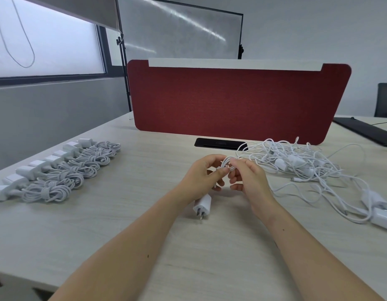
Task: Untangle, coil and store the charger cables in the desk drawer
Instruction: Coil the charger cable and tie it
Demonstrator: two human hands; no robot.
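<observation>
Cable (226,164) in small white loops sits at frame centre, pinched by the curled fingers of both the left hand (201,177) and the right hand (249,179). A white plug (202,205) lies on the tabletop (133,231) just below the left hand. Coiled chargers (64,170) line the middle left, and a tangled pile (296,166) lies middle right.

A single wide-angle view is taken from the person's head, faced forward and down over the table (144,213). The left hand (200,177) and right hand (251,181) are seen close, near centre. A divider (231,101) is seen farther off, across the table.
</observation>
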